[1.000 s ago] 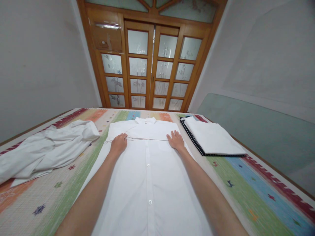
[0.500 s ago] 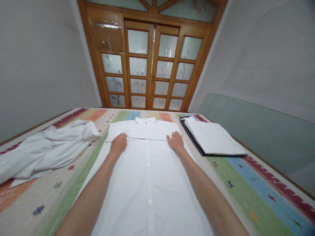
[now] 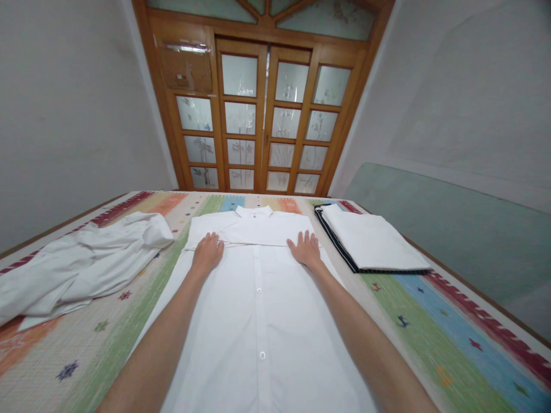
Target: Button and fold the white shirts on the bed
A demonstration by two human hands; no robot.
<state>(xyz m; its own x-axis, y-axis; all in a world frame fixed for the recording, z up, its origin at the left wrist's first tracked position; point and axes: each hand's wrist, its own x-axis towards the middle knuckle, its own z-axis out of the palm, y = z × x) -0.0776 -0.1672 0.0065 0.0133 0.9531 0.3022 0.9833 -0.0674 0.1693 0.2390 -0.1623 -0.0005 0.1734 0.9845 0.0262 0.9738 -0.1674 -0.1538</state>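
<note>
A white button-up shirt [image 3: 258, 321] lies spread in front of me, collar at the far end and its button placket running toward me. Its sleeves appear folded across the chest, their edge forming a line from side to side. My left hand [image 3: 208, 252] rests flat on the left end of that fold, fingers stretched forward. On the right end lies my right hand [image 3: 305, 248], palm down with the fingers spread. Both hands touch the cloth without gripping it.
A crumpled white garment [image 3: 99, 258] lies on the left. To the right sits a folded white and black stack of clothes [image 3: 374, 238]. Beneath everything is a colourful striped bed cover [image 3: 107, 338]. Wooden glass-paned doors [image 3: 262, 115] stand beyond, walls on both sides.
My left hand has opened from a curled shape, its fingers now extended on the cloth. My right hand has shifted slightly left with its fingers more spread. The shirt lies as before.
</note>
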